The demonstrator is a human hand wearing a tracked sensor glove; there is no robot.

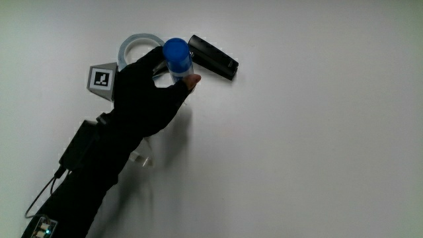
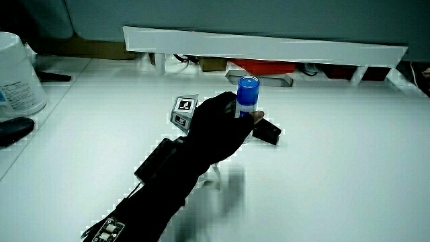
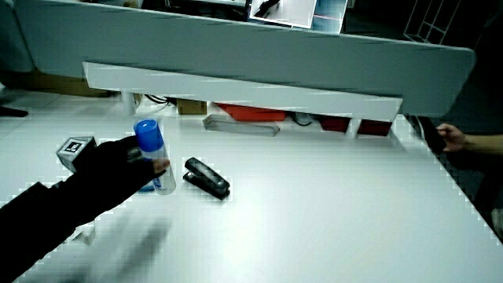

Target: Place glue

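Observation:
The glue (image 1: pixel 177 54) is a stick with a round blue cap and a pale body, held upright. The hand (image 1: pixel 155 89) is shut on it, fingers wrapped around the body below the cap, with a bare fingertip showing beside it. Both side views show the glue (image 2: pixel 248 94) (image 3: pixel 151 149) rising above the hand (image 2: pixel 218 124) (image 3: pixel 118 177). Its lower end reaches down close to the table; I cannot tell whether it touches. A black stapler (image 1: pixel 213 57) (image 2: pixel 267 130) (image 3: pixel 207 178) lies on the table right beside the glue.
A white ring (image 1: pixel 135 43) lies partly under the hand. A small clear object (image 1: pixel 141 158) sits beside the forearm. A white tub (image 2: pixel 17 74) and a dark flat object (image 2: pixel 13 129) stand at the table's edge. The low partition (image 2: pixel 269 47) runs along the table.

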